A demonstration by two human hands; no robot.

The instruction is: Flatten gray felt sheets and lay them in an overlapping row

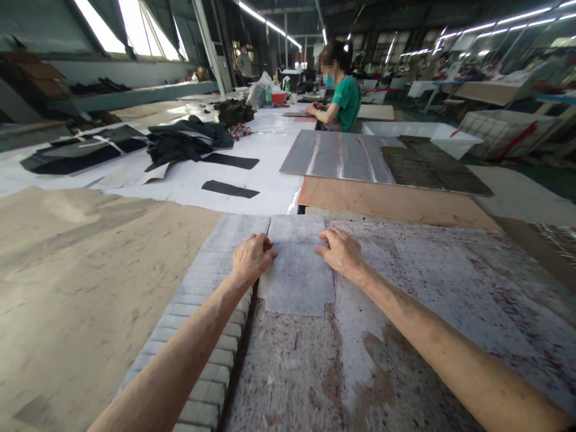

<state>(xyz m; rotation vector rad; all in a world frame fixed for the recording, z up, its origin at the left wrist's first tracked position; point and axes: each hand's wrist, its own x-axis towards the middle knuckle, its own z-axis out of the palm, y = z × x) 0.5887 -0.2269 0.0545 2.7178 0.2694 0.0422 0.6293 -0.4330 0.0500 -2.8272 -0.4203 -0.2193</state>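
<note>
A pale grey fabric piece [297,282] lies on the speckled work board, its lower edge notched at the corners. My left hand [254,258] grips its left edge, fingers curled and thumb pointing inward. Opposite, my right hand [342,251] pinches the right edge between thumb and fingers. The fingertips partly hide the fabric's edges. Left of the piece, a long row of overlapping pale grey fabric pieces [211,366] runs towards me, passing beneath my left forearm.
Brown paper [90,288] covers the left side. Beyond lie dark fabric piles [186,138] and two black strips [230,189] on a white table [274,186]. Grey boards [333,156] rest at the back right. A person in green [346,99] sits further off.
</note>
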